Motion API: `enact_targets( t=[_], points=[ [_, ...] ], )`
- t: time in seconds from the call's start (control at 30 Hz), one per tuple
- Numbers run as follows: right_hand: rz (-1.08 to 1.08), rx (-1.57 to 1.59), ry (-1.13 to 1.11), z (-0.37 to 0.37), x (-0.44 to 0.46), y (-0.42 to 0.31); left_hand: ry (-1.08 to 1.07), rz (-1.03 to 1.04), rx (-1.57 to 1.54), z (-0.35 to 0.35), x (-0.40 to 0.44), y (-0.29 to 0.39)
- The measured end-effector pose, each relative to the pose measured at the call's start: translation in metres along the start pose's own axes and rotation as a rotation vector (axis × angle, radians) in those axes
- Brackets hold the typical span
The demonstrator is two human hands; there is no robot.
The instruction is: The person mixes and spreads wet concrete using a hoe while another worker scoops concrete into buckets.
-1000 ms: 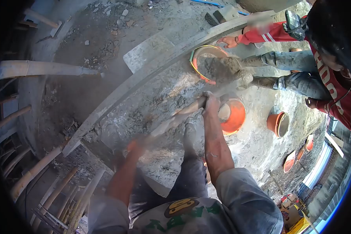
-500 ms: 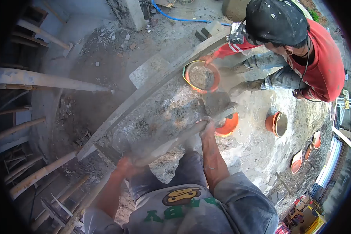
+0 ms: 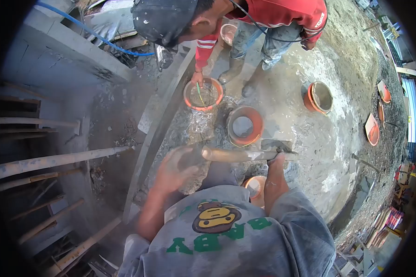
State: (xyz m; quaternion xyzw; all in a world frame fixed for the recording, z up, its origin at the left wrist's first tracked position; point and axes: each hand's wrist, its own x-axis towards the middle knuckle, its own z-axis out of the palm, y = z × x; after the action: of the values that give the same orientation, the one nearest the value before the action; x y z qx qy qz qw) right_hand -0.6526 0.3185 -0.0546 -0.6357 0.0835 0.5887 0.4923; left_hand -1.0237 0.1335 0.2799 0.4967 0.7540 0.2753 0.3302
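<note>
A long-handled tool [image 3: 231, 155] with a thick wooden shaft lies across in front of me. My right hand [image 3: 277, 162] is wrapped round its greyed right part. Just past that hand is a flat grey blade [image 3: 278, 144], partly hidden; hoe or shovel, I cannot tell. Near the shaft's rounded left end, my left hand [image 3: 174, 170] is off the wood, fingers spread and blurred. An orange bucket [image 3: 245, 125] with a pale bottom stands just beyond the shaft. Another bucket [image 3: 255, 187] shows partly beside my right forearm.
Ahead, a co-worker [image 3: 268, 14] in red bends over a bucket [image 3: 203, 94], one hand at its handle. More orange buckets [image 3: 318, 97] stand or lie to the right. A low concrete curb [image 3: 159, 122] runs along the left, with wooden poles [image 3: 62, 161] beyond it.
My left hand has come off the shaft and opened. The tool has swung nearly level and shifted right with my right hand. My view has turned; the co-worker leans lower over the bucket.
</note>
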Motion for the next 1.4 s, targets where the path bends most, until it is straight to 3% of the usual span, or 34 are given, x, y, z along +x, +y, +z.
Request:
enact_targets(
  t=[0.2,0.33,0.4,0.43,0.53,0.63,0.67,0.73,0.8,0.83,0.9,0.97,1.07,1.2,1.3,1.33,1.4],
  points=[
    [-0.085,0.362,0.219,-0.065,-0.021,-0.054,-0.039,-0.098,0.06,0.006,0.028,-0.043],
    [-0.156,0.53,0.292,-0.105,-0.039,-0.049,-0.13,-0.134,0.031,0.012,0.063,-0.093],
    [-0.203,0.606,0.327,-0.12,-0.054,-0.038,-0.18,-0.047,0.026,0.013,0.092,-0.137],
    [-0.233,0.644,0.344,-0.129,-0.062,-0.03,-0.212,0.001,0.022,0.01,0.109,-0.155],
    [-0.316,0.755,0.401,-0.153,-0.094,-0.001,-0.35,-0.125,-0.055,-0.003,0.156,-0.191],
    [-0.409,0.875,0.485,-0.169,-0.133,0.045,-0.387,-0.028,0.284,-0.032,0.194,-0.232],
    [-0.525,0.948,0.593,-0.165,-0.154,0.063,-0.393,-0.126,0.162,-0.044,0.199,-0.257],
    [-0.436,1.03,0.647,-0.14,-0.215,0.079,-0.384,-0.316,-0.063,-0.065,0.219,-0.301],
    [-0.382,1.138,0.666,-0.152,-0.233,0.116,-0.403,-0.394,-0.055,-0.087,0.221,-0.309],
    [-0.383,1.166,0.788,-0.156,-0.245,0.137,-0.414,-0.436,-0.05,-0.096,0.22,-0.316],
    [-0.371,1.24,0.979,-0.141,-0.274,0.167,-0.619,-0.3,-0.072,-0.107,0.244,-0.39],
    [-0.347,1.349,1.079,-0.129,-0.303,0.194,-0.728,-0.3,-0.006,-0.115,0.261,-0.419],
    [-0.305,1.552,1.213,-0.143,-0.313,0.264,-0.787,-0.348,0.132,-0.114,0.293,-0.418],
    [-0.343,1.703,1.135,-0.153,-0.318,0.355,-0.838,-0.252,0.25,-0.079,0.346,-0.377],
    [-0.242,1.923,1.207,-0.148,-0.332,0.394,-0.814,-0.137,0.318,-0.049,0.346,-0.283],
    [-0.166,2.08,1.132,-0.151,-0.332,0.409,-0.799,-0.098,0.352,-0.045,0.334,-0.236],
    [-0.344,2.024,1.061,-0.121,-0.353,0.428,-0.862,-0.05,0.322,-0.036,0.334,-0.189]
  ],
)
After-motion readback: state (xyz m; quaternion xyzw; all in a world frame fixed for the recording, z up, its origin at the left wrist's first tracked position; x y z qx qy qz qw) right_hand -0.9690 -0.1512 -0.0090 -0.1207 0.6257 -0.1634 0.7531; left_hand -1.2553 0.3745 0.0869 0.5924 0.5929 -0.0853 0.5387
